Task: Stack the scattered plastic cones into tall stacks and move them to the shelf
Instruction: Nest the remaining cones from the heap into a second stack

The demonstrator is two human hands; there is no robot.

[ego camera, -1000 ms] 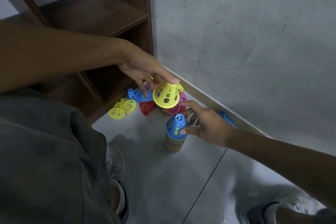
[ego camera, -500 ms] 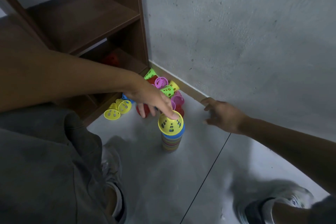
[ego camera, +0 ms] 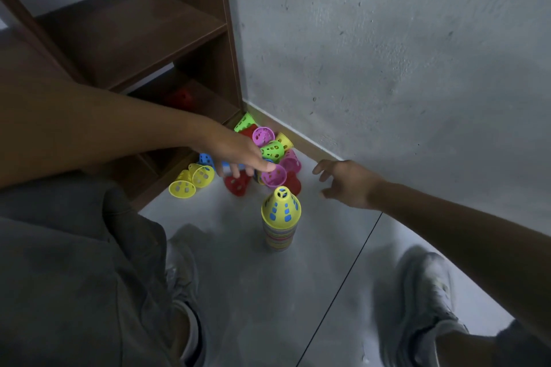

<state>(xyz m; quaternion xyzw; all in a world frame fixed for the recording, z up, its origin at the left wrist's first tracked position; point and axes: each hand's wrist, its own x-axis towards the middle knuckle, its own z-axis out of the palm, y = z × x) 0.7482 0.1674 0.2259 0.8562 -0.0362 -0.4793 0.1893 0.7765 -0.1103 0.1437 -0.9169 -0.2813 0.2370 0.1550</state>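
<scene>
Stack of striped plastic cones [ego camera: 279,229], yellow-capped, stands upright on the near floor. Loose coloured cones [ego camera: 272,150] lie beyond it; the left hand [ego camera: 238,155], fingers extended over the purple plastic cone [ego camera: 273,176], is nearer than the open, empty right hand [ego camera: 347,182].

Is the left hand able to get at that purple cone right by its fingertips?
Probably yes. The left hand reaches over the pile with fingers extended, its fingertips at the rim of the purple cone. Nothing lies between them, and the stack stands nearer the person, out of the way.
</scene>
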